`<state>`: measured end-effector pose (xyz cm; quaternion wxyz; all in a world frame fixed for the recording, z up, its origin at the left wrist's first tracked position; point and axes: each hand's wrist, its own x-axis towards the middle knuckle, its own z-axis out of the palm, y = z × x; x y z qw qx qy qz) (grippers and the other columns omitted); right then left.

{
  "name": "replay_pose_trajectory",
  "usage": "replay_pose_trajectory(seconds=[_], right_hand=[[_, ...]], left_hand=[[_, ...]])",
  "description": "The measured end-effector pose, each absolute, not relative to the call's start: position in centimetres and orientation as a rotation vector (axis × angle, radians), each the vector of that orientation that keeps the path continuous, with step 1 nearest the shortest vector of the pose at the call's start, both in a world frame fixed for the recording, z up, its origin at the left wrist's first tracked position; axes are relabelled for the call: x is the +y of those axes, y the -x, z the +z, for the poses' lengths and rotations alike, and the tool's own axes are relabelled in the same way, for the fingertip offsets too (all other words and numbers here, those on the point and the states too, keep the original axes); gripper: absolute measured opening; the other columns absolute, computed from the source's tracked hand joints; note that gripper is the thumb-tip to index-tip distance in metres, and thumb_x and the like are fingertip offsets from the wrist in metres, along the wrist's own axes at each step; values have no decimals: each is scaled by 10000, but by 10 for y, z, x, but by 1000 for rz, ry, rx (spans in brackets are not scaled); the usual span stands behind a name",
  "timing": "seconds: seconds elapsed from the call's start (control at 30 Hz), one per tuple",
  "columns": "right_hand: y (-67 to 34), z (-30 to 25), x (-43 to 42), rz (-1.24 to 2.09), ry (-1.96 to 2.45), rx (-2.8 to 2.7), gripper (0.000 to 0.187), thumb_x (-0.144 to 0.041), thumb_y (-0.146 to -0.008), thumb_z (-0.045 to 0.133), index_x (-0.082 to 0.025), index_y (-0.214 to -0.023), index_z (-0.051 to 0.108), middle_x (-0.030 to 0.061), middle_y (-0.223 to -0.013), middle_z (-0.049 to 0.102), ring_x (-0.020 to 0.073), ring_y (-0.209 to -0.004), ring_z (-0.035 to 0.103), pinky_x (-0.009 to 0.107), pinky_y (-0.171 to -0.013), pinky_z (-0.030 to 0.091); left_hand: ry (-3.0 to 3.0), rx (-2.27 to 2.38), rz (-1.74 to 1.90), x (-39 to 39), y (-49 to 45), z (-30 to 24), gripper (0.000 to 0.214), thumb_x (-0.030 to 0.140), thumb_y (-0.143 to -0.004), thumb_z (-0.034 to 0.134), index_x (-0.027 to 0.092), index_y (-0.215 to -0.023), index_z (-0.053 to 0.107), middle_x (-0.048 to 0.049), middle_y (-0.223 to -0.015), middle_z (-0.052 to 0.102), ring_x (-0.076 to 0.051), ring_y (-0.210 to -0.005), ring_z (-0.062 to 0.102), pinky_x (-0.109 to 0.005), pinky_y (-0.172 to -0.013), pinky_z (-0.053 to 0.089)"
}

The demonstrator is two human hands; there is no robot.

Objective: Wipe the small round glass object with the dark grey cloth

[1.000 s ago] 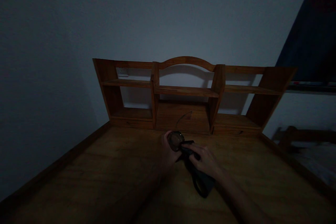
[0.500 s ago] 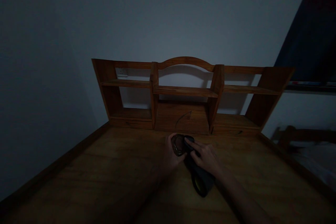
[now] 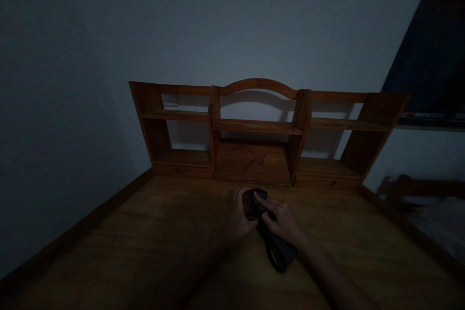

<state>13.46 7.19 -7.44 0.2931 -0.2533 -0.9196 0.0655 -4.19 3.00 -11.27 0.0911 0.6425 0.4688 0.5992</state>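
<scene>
From far off, I look down at my two hands, close together over the middle of the desk (image 3: pixel 163 237). My left hand (image 3: pixel 238 217) is clamped on a small brown dish (image 3: pixel 249 205), with the fingers bent round its far side and the thumb near the bottom. The dish is tipped. It is too dark for me to tell if it touches the wood under it. My right hand (image 3: pixel 284 220) pinches a dark cloth (image 3: pixel 286 250) and presses a bunch of it on the right side of the dish. The rest of the cloth hangs down under that hand, toward me, with a loop in it that shows a bit of yellow. Behind the hands, at the back of the desk, is a wooden shelf (image 3: pixel 257 127) with a round arch on top. A pale wall (image 3: pixel 218 24) is behind it, and a white socket (image 3: pixel 171 102) shows through the left part.
</scene>
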Motion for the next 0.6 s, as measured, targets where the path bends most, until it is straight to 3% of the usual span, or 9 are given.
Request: replay_pose_trajectory(seconds=[0.2,0.43,0.6], right_hand=[[-130,-71,63,215,642,-2467,609,-152,-867,486,-286,-1455,403,67,-1047,661,205,-898,665,309,-792,534],[-124,-67,52,266,584,-2522,609,-142,-860,503,-308,-1440,421,53,-1046,647,201,-905,647,314,-813,512],[-121,-64,48,225,583,-2557,601,-147,-853,512,-323,-1424,442,29,-975,655,188,-817,652,290,-735,504]], left_hand=[[-1967,1358,1753,28,42,-110,715,167,-617,735,221,-1262,433,-91,-1206,493,-267,-1138,509,-450,-991,439],[-1850,1432,1888,37,42,-119,641,250,-687,726,223,-1250,423,-87,-1185,509,-247,-1091,541,-442,-957,466],[-1769,1595,1950,41,45,-118,537,228,-739,691,213,-1217,448,-87,-1158,508,-245,-1085,534,-439,-954,465]])
